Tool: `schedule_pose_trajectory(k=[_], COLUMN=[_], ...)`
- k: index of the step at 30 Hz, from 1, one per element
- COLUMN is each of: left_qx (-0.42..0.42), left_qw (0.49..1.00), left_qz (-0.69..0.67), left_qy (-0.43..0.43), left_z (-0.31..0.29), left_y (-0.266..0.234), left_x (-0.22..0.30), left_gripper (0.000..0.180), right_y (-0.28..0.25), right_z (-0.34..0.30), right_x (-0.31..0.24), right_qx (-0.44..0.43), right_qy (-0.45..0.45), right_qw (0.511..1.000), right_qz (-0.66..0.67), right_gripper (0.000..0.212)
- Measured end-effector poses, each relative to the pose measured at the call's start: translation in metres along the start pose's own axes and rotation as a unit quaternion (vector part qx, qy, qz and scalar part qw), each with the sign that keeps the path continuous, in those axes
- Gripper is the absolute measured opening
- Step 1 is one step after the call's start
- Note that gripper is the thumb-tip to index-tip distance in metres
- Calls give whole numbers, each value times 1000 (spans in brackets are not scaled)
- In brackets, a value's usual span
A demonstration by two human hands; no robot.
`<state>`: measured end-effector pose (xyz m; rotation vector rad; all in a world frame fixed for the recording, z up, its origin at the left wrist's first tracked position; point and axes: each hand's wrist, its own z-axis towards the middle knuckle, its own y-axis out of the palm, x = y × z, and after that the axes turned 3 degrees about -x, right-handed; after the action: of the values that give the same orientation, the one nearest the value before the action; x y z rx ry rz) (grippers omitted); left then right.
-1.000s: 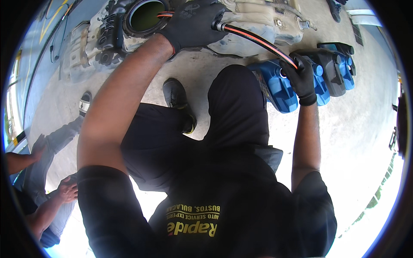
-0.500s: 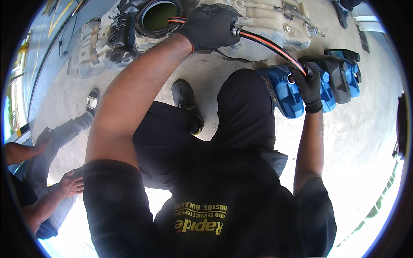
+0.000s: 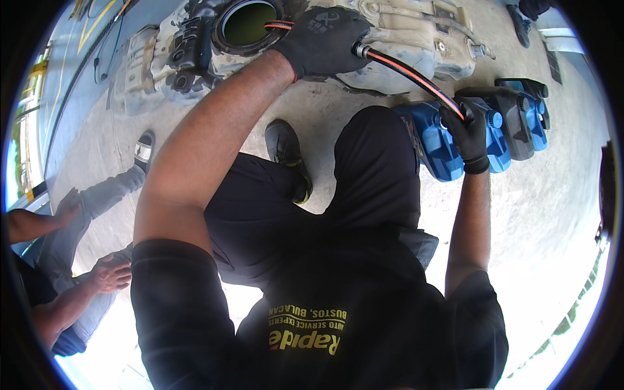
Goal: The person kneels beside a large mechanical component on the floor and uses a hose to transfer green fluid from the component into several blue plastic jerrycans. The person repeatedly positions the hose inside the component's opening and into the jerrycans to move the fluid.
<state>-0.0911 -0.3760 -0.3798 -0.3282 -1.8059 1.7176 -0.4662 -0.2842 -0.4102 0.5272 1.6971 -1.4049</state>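
Note:
A black hose with an orange stripe [image 3: 416, 77] runs between my two gloved hands. My left hand [image 3: 327, 42] is wrapped round it by a metal clamp [image 3: 359, 50]; the part inside the fist is hidden. Beyond this hand, the hose's other end goes into the round opening [image 3: 250, 25] of a dirty, pale plastic tank [image 3: 396, 39], where greenish liquid shows. My right hand [image 3: 469, 133] grips the near end of the hose at the top of a blue jug [image 3: 435, 140]. The glove hides the jug's mouth, so I cannot tell how deep the hose sits.
More blue jugs [image 3: 497, 146] and a dark grey jug [image 3: 513, 120] stand in a row to the right. My shoe [image 3: 284, 146] is on the concrete floor below the tank. At the left, another person's hands [image 3: 110, 273] rest near their legs. A further shoe [image 3: 520, 26] shows at the upper right.
My right hand and the hose end have shifted slightly over the blue jug, covering its mouth, which showed before. My left hand keeps its hold; the whole view has drifted a little.

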Motion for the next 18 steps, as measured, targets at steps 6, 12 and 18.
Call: schedule_pose_trajectory(k=[6, 12, 18], left_qx=[74, 9, 50], left_qw=[996, 1000, 990], left_qz=[2, 12, -133], left_qy=[55, -1, 13], left_z=[-3, -6, -5], left_y=[14, -3, -23], left_x=[-11, 0, 2], left_gripper=[67, 70, 59], right_y=[4, 0, -9], right_z=[3, 4, 8], right_x=[-15, -30, -17], right_qx=[27, 25, -5], right_qy=[-4, -9, 51], right_qw=[1000, 999, 997], right_qz=[-14, -35, 51], right_gripper=[26, 26, 28])
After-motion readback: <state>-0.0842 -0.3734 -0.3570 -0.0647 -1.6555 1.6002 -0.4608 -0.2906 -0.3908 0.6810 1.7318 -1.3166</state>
